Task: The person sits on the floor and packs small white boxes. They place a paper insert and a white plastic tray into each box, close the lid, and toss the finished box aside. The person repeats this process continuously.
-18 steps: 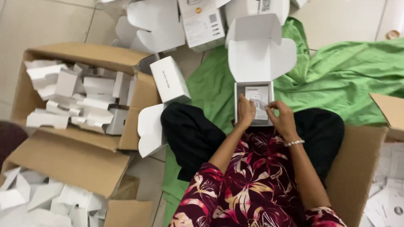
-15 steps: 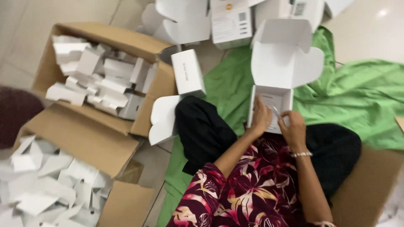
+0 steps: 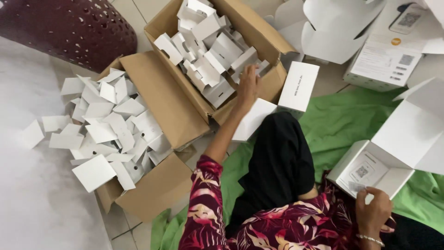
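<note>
My left hand point(image 3: 248, 83) stretches out to the upper cardboard carton point(image 3: 259, 28) and rests on the folded white card inserts point(image 3: 208, 51) piled inside; whether it grips one I cannot tell. My right hand point(image 3: 373, 210) stays at the near edge of an open white box point(image 3: 393, 153) on my lap, fingers curled against its rim. A printed leaflet point(image 3: 363, 172) lies flat in that box.
A second carton point(image 3: 152, 190) at the left spills several flat white cards point(image 3: 106, 134). A closed white box point(image 3: 299, 85) stands by my knee on a green cloth point(image 3: 342, 120). More open white boxes point(image 3: 384, 60) lie at the top right. A dark red perforated stool point(image 3: 74, 28) sits top left.
My left hand left the white box and reached out left to the carton of inserts. My head turned left, so both cartons now fill the view. My right hand stayed at the box.
</note>
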